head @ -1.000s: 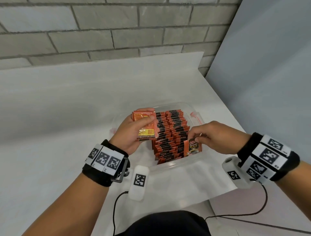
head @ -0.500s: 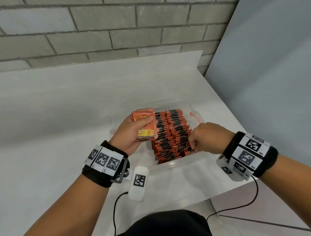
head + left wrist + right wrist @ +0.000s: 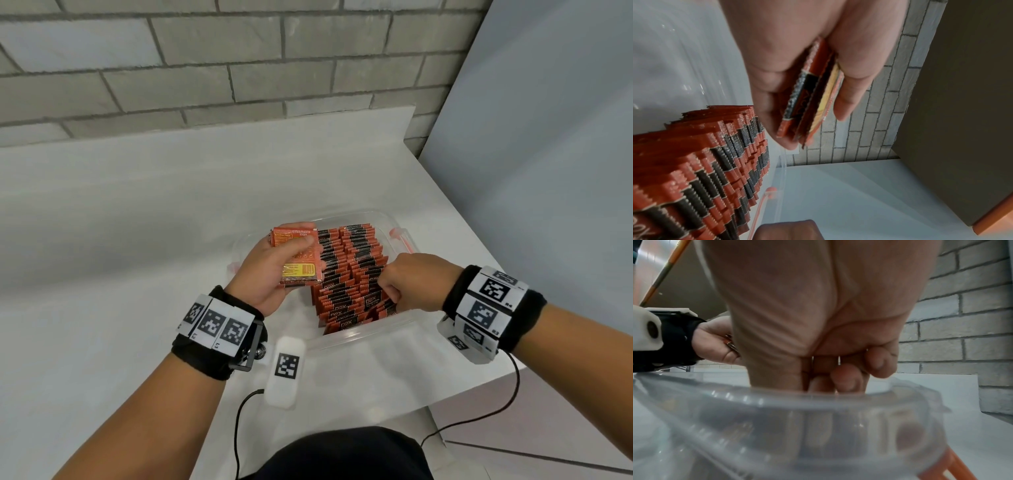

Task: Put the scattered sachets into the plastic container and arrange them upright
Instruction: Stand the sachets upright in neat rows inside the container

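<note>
Dark clothing point(image 3: 342, 455), nearest the camera, below the container's near wall. White table point(image 3: 102, 240), carrying everything; container point(image 3: 359, 337) of clear plastic near its right front corner, an orange latch point(image 3: 399, 236) on the right wall. Sachets point(image 3: 349, 274), orange and black, standing on edge in packed rows inside the container, filling its middle and right part; the left part beside them shows bare plastic. Right hand point(image 3: 411, 284), over the container's near right corner, knuckles up, fingers point(image 3: 844, 378) curled downward past the rim among the nearest sachets; whether they pinch one cannot be told, the tips being hidden behind the wall in the wrist view. Left hand point(image 3: 270, 274), above the container's left part, gripping a stack point(image 3: 301, 257) of several sachets held flat together, thumb across the printed face, fingers behind; the stack is clear of the rows and just beside their left edge. Both wrists carry black bands with printed square markers and white camera housings, cables trailing toward the body. Brick wall point(image 3: 239, 68), grey, beyond the container at the table's far edge. Grey panel point(image 3: 548, 171), to the container's right.
</note>
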`<state>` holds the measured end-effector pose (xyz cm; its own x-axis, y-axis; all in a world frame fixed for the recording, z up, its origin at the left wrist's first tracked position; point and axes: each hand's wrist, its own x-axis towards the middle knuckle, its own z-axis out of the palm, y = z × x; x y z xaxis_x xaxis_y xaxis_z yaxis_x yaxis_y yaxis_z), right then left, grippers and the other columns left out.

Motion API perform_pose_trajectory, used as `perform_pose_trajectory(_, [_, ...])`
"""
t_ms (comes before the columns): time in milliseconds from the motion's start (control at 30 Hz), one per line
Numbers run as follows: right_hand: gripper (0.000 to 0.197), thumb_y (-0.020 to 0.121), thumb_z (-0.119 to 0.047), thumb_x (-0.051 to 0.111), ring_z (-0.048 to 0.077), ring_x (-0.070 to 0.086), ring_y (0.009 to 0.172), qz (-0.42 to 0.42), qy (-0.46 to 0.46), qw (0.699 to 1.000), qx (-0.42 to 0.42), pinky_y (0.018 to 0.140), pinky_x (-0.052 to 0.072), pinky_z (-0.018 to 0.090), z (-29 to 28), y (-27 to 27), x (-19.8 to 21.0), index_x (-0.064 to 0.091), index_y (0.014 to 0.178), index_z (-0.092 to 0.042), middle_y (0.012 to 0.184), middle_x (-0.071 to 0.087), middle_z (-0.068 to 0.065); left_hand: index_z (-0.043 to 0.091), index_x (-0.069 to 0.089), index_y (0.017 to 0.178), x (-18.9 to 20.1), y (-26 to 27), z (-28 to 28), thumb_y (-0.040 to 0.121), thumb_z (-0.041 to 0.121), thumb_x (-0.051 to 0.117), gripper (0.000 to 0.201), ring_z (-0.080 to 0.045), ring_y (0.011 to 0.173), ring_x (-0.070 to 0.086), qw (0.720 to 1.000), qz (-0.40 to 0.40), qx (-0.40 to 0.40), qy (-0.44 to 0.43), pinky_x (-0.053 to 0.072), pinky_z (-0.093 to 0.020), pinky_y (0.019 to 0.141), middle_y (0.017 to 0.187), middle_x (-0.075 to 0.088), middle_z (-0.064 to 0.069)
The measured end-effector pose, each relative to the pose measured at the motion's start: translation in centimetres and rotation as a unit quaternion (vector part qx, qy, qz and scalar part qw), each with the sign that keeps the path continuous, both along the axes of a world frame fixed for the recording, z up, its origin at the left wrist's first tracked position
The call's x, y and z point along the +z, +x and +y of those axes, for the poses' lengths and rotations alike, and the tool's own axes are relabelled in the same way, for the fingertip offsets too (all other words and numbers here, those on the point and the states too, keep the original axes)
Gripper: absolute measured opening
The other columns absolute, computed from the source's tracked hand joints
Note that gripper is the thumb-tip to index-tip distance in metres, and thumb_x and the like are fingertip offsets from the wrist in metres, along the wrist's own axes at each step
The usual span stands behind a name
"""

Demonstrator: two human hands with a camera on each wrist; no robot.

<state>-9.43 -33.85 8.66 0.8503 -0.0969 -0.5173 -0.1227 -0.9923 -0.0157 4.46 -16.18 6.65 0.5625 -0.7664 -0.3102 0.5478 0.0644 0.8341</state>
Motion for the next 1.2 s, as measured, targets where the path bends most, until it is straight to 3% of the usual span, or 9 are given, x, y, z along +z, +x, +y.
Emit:
perform_pose_trajectory(100, [0.026,0.08,-0.013,0.069,0.011,0.05,0.069,0.008,0.031,0.999,-0.032,0.052,0.029,0.016,-0.6,0.0,-0.1,0.05,0.066,-0.023,0.066,0.047,-0.014,0.014,0.063,0.113,-0.1,0.0,-0.1,0.093,0.014,0.055,0.022,-0.022,0.076,0.069,1.0,0.01,0.003,0.006,0.057,-0.031,0.065,0.097,0.071,-0.01])
perform_pose_trajectory(267, [0.015,0.081,-0.031,0.073,0.001,0.051,0.063,-0.056,0.141,0.979,-0.136,0.056,0.034,0.008,-1.2,-0.4,1.7,0.062,0.083,-0.021,0.072,0.059,-0.011,0.007,0.06,0.117,-0.2,0.2,0.0,0.092,0.009,0.042,0.03,-0.027,0.073,0.067,0.999,0.051,0.012,-0.002,0.057,-0.034,0.063,0.092,0.07,-0.014])
perform_pose_trajectory(400, [0.02,0.084,-0.041,0.065,-0.001,0.054,0.065,-0.228,0.306,0.895,-0.232,0.064,0.042,0.014,0.5,0.1,2.7,0.061,0.099,-0.03,0.082,0.062,-0.008,0.006,0.061,0.117,0.2,-0.5,-0.1,0.089,-0.001,0.052,0.03,-0.027,0.086,0.07,1.0,0.011,-0.019,-0.006,0.059,-0.035,0.068,0.103,0.069,-0.017])
perform_pose_trajectory(500, [0.024,0.085,-0.031,0.067,0.008,0.06,0.066,-0.213,0.416,0.834,-0.293,0.063,0.052,0.029,2.8,1.0,2.2,0.057,0.105,-0.023,0.082,0.063,-0.006,0.0,0.054,0.125,0.4,-1.2,-0.3,0.079,0.004,0.063,0.047,-0.028,0.094,0.067,1.0,-0.015,-0.02,-0.019,0.059,-0.036,0.074,0.111,0.066,-0.02])
perform_pose_trajectory(633, [0.015,0.082,-0.01,0.071,0.01,0.062,0.069,-0.313,0.454,0.779,-0.299,0.074,0.055,0.037,3.5,1.9,1.6,0.059,0.086,-0.017,0.074,0.066,-0.009,0.005,0.06,0.121,0.6,-1.3,-0.1,0.082,0.033,0.06,0.047,-0.023,0.083,0.067,0.999,-0.013,-0.038,-0.011,0.058,-0.035,0.067,0.107,0.066,-0.018])
perform_pose_trajectory(733, [0.022,0.077,-0.004,0.074,0.014,0.061,0.085,-0.422,0.406,0.775,-0.238,0.082,0.051,0.031,3.2,2.1,1.5,0.059,0.074,-0.019,0.087,0.065,0.0,0.011,0.062,0.108,0.6,-0.9,0.4,0.078,0.056,0.052,0.056,-0.022,0.076,0.065,0.999,0.043,-0.026,-0.011,0.058,-0.036,0.063,0.097,0.064,-0.015])
perform_pose_trajectory(900, [0.036,0.079,0.004,0.064,0.014,0.05,0.109,-0.366,0.319,0.861,-0.152,0.091,0.042,0.026,3.7,1.8,0.9,0.069,0.085,-0.031,0.113,0.057,-0.004,0.006,0.061,0.112,1.0,-0.5,0.6,0.077,0.003,0.061,0.036,-0.022,0.077,0.069,0.999,0.008,0.005,-0.041,0.058,-0.032,0.064,0.098,0.07,-0.014])
perform_pose_trajectory(1067, [0.02,0.088,-0.013,0.064,0.017,0.068,0.089,-0.317,0.466,0.76,-0.323,0.08,0.057,0.038,4.2,1.8,1.6,0.057,0.1,-0.027,0.096,0.07,0.0,0.008,0.062,0.109,0.8,-0.5,0.5,0.087,-0.01,0.051,0.03,-0.023,0.082,0.07,0.997,0.007,0.043,-0.061,0.059,-0.031,0.066,0.098,0.071,-0.014])
perform_pose_trajectory(1200, [0.021,0.084,-0.007,0.069,0.022,0.068,0.076,-0.338,0.45,0.769,-0.305,0.081,0.057,0.044,4.1,2.0,1.6,0.062,0.097,-0.023,0.076,0.07,0.002,0.007,0.061,0.112,1.0,-1.2,0.3,0.078,-0.003,0.058,0.036,-0.026,0.085,0.069,0.997,-0.008,0.0,-0.071,0.059,-0.033,0.068,0.101,0.07,-0.016])
